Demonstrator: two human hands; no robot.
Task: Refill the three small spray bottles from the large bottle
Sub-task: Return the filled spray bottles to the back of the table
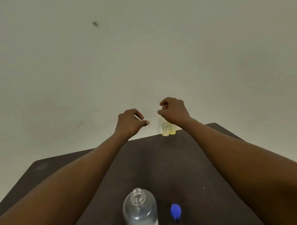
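Observation:
The large clear bottle (140,214) stands uncapped near the front of the dark table (166,164), liquid in its lower part. Its blue cap (176,212) lies just to its right. Two small bottles (168,128) with yellowish liquid stand side by side at the table's far edge; a third is not visible. My left hand (130,122) hovers above the far edge, left of them, fingers loosely curled and holding nothing. My right hand (173,110) hangs directly above the small bottles, fingers also loosely curled and holding nothing, hiding their tops.
A plain pale wall (139,51) rises behind the table. Both forearms stretch across the tabletop on either side of the large bottle. The table's left corner (40,165) and right edge are in view.

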